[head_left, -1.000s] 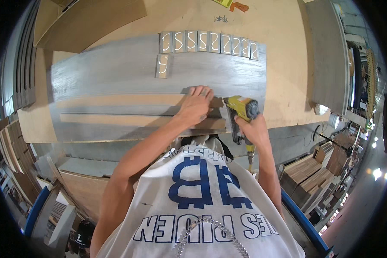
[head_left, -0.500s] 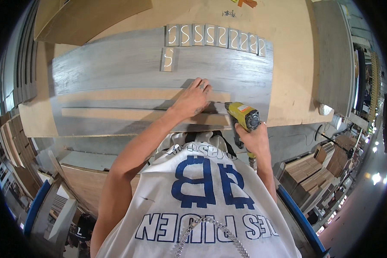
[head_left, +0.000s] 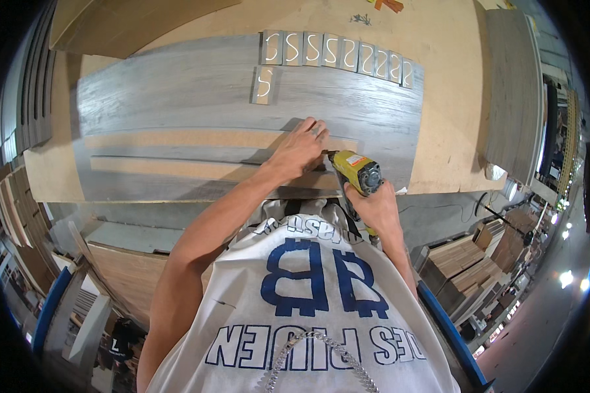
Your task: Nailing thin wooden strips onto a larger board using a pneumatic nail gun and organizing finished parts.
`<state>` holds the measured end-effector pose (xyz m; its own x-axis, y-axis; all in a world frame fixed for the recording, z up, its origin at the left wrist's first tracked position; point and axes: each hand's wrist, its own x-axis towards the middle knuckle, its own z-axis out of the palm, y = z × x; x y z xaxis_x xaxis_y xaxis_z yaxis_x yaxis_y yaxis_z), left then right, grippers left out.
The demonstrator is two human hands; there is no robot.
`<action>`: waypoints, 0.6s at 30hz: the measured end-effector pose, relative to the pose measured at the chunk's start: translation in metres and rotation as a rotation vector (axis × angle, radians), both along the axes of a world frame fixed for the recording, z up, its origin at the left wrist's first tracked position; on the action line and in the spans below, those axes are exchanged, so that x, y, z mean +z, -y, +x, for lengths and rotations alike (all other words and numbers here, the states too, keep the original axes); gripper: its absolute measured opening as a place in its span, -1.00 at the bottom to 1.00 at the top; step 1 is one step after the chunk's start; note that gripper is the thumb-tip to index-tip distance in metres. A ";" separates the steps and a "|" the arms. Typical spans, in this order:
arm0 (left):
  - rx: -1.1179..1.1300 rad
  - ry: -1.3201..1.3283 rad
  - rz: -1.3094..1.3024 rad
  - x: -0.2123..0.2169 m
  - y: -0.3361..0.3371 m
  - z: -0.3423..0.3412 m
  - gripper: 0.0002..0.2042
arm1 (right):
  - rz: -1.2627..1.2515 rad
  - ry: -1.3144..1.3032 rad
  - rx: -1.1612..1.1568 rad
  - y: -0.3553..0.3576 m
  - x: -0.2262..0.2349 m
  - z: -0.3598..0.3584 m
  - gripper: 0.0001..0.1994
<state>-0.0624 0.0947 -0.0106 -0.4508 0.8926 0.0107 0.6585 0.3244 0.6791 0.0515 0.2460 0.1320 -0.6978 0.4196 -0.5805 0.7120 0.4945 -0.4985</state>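
Closest to the camera is the person's white shirt [head_left: 308, 314] with big dark blue letters on it, and a silver chain [head_left: 314, 360] hangs at the bottom; two bare arms come up from it toward the table.

The right hand [head_left: 373, 208] is wrapped tight around the handle of a yellow power tool [head_left: 355, 171]; the tool sits at the near edge of the grey board [head_left: 177, 92], just right of the other hand, and its front end points left toward that hand; the very tip is hidden, so I cannot tell what it touches.

The left hand [head_left: 301, 147] lies flat on the board with the fingers spread out and pressing down; it holds nothing; it rests where a light brown strip [head_left: 177, 139] runs across the grey wood; a second light brown strip [head_left: 170, 169] lies a bit nearer, with a thin dark gap between them.

Further away, near the far edge of the board, a row of small grey blocks [head_left: 337, 52] stands side by side, each with a curvy cut shape in it; one more small block [head_left: 263, 85] sits alone just below the left end of the row.

The board lies on a big tan table top [head_left: 452, 98]; stacks of wood [head_left: 465, 255] are down at the right, well apart from the hands.
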 end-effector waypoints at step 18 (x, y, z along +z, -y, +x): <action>0.072 0.086 0.095 -0.002 0.001 0.003 -0.47 | 0.129 -0.052 0.123 -0.011 -0.014 -0.012 -0.64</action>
<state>-0.0596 0.0935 -0.0128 -0.5166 0.8546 0.0522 0.5739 0.3004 0.7619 0.0396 0.2566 0.1177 -0.7761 0.3983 -0.4889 0.6173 0.6384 -0.4598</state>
